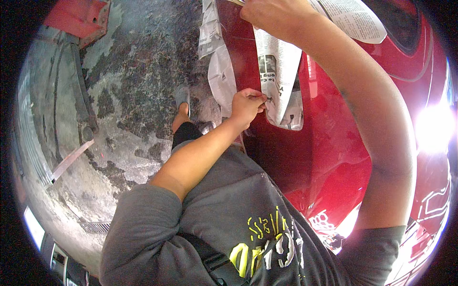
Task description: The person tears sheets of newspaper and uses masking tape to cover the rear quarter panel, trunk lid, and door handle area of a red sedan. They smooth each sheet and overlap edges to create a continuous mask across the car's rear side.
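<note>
A red car body panel (332,136) curves along my right side. Over a dark recess in it lies a folded newspaper sheet (279,68), with more newspaper (294,112) under its lower end. My left hand (248,105) pinches the near left edge of the folded sheet between thumb and fingertips. Farther up, my right hand (275,16) bends over the top of that sheet. The picture's upper edge cuts it off, so its grip is unclear. Another newspaper piece (354,21) spreads beside my right forearm, close to a dark window (400,25).
Pale paper strips (220,71) hang along the car's lower edge. A foot in a grey slipper (182,96) stands on the stained concrete floor (136,85). A red metal object (78,18), a long dark bar (84,89) and a floor grate (94,227) are at the left.
</note>
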The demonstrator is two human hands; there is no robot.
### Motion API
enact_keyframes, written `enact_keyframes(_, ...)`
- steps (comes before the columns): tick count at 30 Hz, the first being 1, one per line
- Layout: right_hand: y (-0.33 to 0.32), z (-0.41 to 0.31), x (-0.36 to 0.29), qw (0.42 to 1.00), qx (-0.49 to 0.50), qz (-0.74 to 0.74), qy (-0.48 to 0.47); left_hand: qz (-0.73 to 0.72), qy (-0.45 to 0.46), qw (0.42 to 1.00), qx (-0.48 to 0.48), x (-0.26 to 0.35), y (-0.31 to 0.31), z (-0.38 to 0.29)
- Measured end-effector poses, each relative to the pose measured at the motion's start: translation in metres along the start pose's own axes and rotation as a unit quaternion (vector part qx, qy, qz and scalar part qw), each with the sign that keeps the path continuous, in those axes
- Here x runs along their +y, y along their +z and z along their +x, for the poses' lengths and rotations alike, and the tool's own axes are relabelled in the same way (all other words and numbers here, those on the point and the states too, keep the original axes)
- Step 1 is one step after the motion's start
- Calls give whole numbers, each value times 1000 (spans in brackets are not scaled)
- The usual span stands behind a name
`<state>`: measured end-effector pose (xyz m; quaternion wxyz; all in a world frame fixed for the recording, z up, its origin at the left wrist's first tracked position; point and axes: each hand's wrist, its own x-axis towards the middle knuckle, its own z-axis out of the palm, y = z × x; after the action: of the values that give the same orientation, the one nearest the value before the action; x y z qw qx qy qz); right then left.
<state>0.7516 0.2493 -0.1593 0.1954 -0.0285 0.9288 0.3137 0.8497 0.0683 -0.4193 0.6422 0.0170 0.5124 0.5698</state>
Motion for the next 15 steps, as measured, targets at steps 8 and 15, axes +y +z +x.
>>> enact_keyframes(8,6,-1,-3,1000,10,26,7,6,35,998,55,-9,15,-2)
enact_keyframes(15,6,-2,-4,999,-16,45,14,-20,41,995,86,-13,18,2)
